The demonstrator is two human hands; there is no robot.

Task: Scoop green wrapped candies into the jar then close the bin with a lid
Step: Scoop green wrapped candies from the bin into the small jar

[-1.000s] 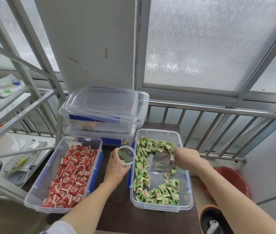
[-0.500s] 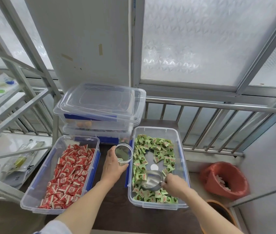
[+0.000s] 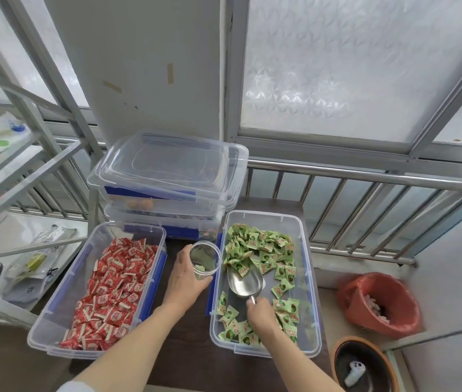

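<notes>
A clear open bin on the right holds green wrapped candies. My right hand grips the handle of a metal scoop inside that bin, its mouth pointing up-left under a candy or two. My left hand holds a small clear jar upright between the two bins, with a few green candies at its bottom. Clear lids lie on the stacked bins behind.
A second open bin with red wrapped candies sits at the left on the dark table. Stacked closed bins stand behind. A metal railing runs at the back, a red-lined waste basket at the right, metal shelving at the left.
My right hand drew the scoop from the far part of the green bin to the near part, then pushed it forward under candies. The jar stayed in my left hand.
</notes>
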